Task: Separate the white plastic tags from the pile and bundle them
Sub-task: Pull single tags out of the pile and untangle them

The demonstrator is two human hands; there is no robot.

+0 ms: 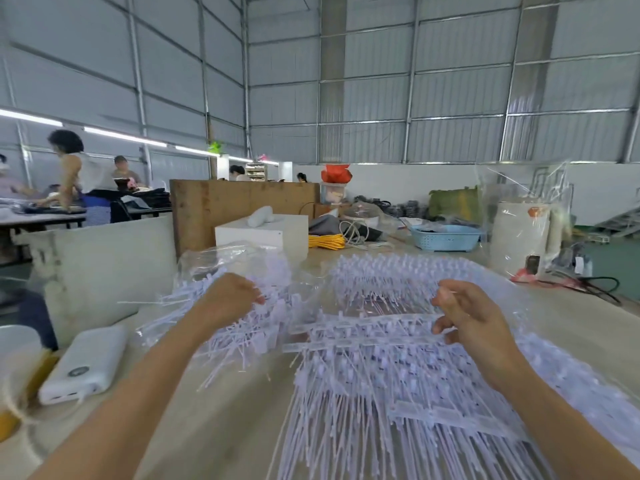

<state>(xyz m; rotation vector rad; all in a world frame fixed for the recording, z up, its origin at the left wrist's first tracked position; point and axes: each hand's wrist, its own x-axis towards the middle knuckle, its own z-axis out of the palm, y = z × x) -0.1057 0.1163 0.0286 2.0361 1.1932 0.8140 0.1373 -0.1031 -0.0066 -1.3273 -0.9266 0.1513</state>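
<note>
A big pile of white plastic tags [374, 368] covers the table in front of me, its strips of thin stems fanning toward me. My left hand [230, 297] reaches into the tangled left part of the pile [249, 327], fingers curled round a clump of tags. My right hand [465, 315] is at the right end of a long comb-like strip of tags [363, 322] that stretches between both hands, fingers curled on it. A clear plastic bag [225, 256] with more tags lies behind my left hand.
A white power bank [86, 365] lies at the left, with a twine spool [14, 393] beside it. Behind the pile stand a white box [273, 233], yellow cord [325, 241], a blue basket [445, 237] and a wrapped white appliance [519, 237]. People work at far-left tables.
</note>
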